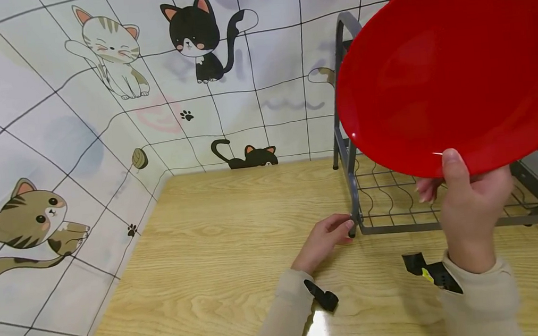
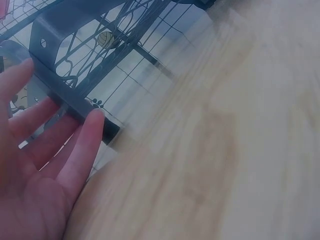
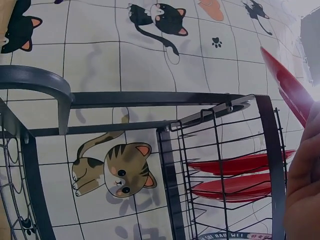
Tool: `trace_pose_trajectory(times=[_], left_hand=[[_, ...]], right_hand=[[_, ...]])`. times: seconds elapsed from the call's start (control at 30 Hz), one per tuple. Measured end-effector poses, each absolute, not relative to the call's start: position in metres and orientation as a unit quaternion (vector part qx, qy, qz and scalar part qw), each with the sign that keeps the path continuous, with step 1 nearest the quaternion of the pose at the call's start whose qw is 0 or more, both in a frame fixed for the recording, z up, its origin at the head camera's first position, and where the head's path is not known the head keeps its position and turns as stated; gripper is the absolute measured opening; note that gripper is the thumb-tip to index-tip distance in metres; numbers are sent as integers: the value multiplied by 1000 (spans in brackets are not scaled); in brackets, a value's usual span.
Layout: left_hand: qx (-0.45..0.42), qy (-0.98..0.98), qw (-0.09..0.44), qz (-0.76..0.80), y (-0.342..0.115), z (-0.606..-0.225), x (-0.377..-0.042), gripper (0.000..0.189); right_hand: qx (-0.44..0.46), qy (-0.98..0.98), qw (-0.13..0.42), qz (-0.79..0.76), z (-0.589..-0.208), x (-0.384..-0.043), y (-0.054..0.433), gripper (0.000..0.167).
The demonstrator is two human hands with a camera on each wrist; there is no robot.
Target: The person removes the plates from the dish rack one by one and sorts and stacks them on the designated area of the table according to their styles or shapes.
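My right hand [image 1: 473, 198] grips a glossy red plate [image 1: 452, 72] by its lower rim, thumb on the face. The plate is raised and tilted in front of a dark grey metal dish rack [image 1: 399, 228], hiding much of it. In the right wrist view, only an edge of the held plate [image 3: 287, 85] shows beside the hand. Low at the rack's front left corner, my left hand [image 1: 325, 238] holds the leg. The left wrist view shows fingers [image 2: 82, 150] on both sides of that leg [image 2: 70, 97], just above its black foot.
Red plates [image 3: 235, 187] stand in the rack's wire tier in the right wrist view. The rack rests on a wood-grain table [image 1: 219, 257]. A tiled wall [image 1: 282, 103] with cat drawings rises behind, and another wall [image 1: 6, 132] meets it at the left.
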State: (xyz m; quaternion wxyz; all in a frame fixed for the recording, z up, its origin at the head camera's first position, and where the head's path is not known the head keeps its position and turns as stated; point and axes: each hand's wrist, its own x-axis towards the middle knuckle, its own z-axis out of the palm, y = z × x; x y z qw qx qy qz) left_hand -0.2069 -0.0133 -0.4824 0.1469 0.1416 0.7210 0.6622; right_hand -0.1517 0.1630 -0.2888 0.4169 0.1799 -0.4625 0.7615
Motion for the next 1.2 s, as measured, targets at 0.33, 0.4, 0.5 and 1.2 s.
trace_pose_trajectory(times=[0.33,0.4,0.5,1.2], left_hand=[[148,713,160,666,-17,-483,-207,37],[146,705,167,673,-18,-482,-208,38],[145,698,173,680,-21,-480,-210,39],[163,639,154,736,-89,-476,-228,47]], right_hand=[[193,-495,364,765,-306,-154,165,14],[196,-505,357,761,-308,-155,165,13],[208,-515,348,755,-311,-157,165,12],[226,-684,266,641,-319,-157,164,18]])
